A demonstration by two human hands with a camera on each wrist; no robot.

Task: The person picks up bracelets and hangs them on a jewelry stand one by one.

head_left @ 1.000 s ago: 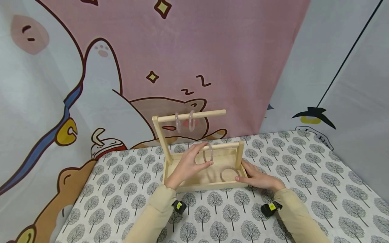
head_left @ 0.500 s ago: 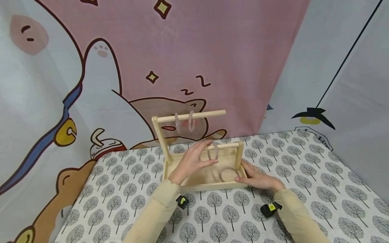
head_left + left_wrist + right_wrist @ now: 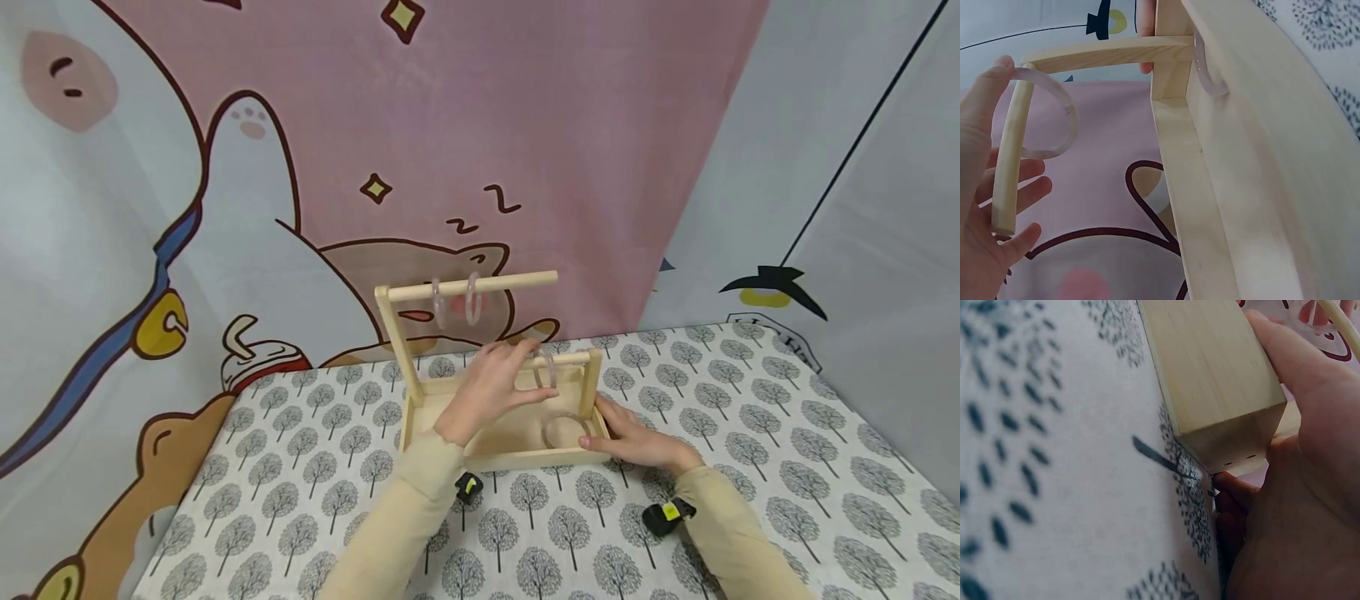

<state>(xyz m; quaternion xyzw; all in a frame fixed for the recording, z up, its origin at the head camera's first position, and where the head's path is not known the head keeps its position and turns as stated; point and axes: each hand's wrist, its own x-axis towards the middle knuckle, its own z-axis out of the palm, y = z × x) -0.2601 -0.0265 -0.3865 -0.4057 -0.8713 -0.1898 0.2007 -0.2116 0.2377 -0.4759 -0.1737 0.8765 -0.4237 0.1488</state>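
Observation:
My left hand (image 3: pixel 491 383) pinches a pale translucent bangle (image 3: pixel 553 372) between thumb and fingers. That bangle encircles the lower bar (image 3: pixel 1013 137) of a wooden jewellery stand, close to the bar's upright post (image 3: pixel 592 383). In the left wrist view the bar's free end points toward the palm. My right hand (image 3: pixel 637 440) grips the right end of the stand's tray (image 3: pixel 517 460), thumb over the front corner; its other fingers are partly hidden. Another bangle (image 3: pixel 545 430) lies flat inside the tray at the right.
Two bangles (image 3: pixel 472 302) hang apart from each other on the stand's taller bar (image 3: pixel 517 283), whose post rises at the left. Under the stand is a tree-patterned cloth (image 3: pixel 735 450). A cartoon-printed curtain (image 3: pixel 585 150) stands close behind.
The left hand has slid the bangle rightward along the lower bar, toward its post. The right hand and the stand have stayed in place.

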